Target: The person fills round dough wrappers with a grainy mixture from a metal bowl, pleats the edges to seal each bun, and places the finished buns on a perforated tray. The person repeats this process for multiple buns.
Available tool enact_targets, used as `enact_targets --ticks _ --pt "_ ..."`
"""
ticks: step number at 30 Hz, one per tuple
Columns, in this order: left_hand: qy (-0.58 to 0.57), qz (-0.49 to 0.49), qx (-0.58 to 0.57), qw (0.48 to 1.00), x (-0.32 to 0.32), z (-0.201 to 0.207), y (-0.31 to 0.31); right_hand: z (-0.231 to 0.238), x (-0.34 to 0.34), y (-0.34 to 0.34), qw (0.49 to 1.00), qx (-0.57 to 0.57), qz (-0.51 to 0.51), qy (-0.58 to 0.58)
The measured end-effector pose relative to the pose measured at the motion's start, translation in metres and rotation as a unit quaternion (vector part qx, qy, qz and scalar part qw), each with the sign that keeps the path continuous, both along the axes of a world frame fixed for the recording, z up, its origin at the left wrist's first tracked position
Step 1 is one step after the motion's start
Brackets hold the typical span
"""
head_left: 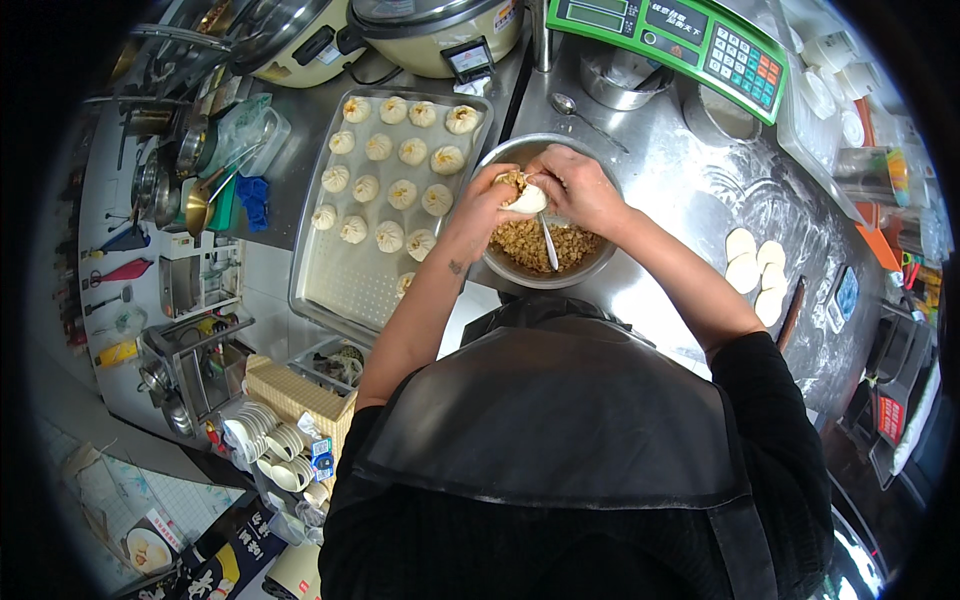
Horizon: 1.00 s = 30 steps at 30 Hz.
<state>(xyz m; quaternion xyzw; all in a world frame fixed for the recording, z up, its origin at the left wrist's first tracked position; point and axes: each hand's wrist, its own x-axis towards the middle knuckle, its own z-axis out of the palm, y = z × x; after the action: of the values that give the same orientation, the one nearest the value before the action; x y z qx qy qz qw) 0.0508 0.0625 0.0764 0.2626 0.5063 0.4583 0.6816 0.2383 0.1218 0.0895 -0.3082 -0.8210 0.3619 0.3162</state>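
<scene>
Above a steel bowl point(607, 262) of brown minced filling point(520, 245), my two hands meet around a filled bun point(528, 200). Its white dough wrapper is partly gathered, with filling showing at the open top. My left hand point(484, 208) cups the bun from the left, fingers curled round it. On the other side my right hand point(578, 188) pinches the dough's edge. A spoon point(549, 243) stands in the filling, its handle leaning up against the rim side nearest me. To the left, a perforated tray point(340, 285) bears rows of pleated buns point(402, 194).
Flat dough rounds point(742, 272) lie on the floured steel table point(690, 190) at right, beside a rolling pin point(791, 313) and a phone point(842, 298). A green scale point(680, 50), a steel pot point(622, 80) and a loose spoon point(585, 118) are at the back. Cream-coloured cookers point(430, 40) stand behind the tray.
</scene>
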Motion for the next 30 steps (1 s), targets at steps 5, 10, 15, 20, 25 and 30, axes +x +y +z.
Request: enact_targets --ticks 5,10,15,20,25,30 --pt "-0.040 0.042 0.032 0.998 0.006 -0.004 -0.008 0.010 0.003 -0.005 0.999 -0.034 0.011 -0.012" --pt "0.015 0.047 0.085 0.995 0.017 -0.010 -0.010 0.009 0.001 -0.003 1.000 0.024 0.012 -0.011" --pt "0.040 0.011 0.080 0.996 0.014 -0.006 -0.005 0.006 0.003 -0.002 0.999 0.044 0.012 0.021" --pt "0.126 -0.041 0.106 0.985 0.010 0.001 0.001 0.009 0.002 0.000 1.000 0.018 -0.004 0.009" --pt "0.157 -0.127 0.043 0.979 0.004 0.008 0.008 0.011 0.004 -0.002 0.998 0.055 0.035 0.010" --pt "0.171 -0.155 0.033 0.972 -0.001 0.006 0.015 0.009 -0.002 -0.002 1.000 -0.004 0.026 -0.001"
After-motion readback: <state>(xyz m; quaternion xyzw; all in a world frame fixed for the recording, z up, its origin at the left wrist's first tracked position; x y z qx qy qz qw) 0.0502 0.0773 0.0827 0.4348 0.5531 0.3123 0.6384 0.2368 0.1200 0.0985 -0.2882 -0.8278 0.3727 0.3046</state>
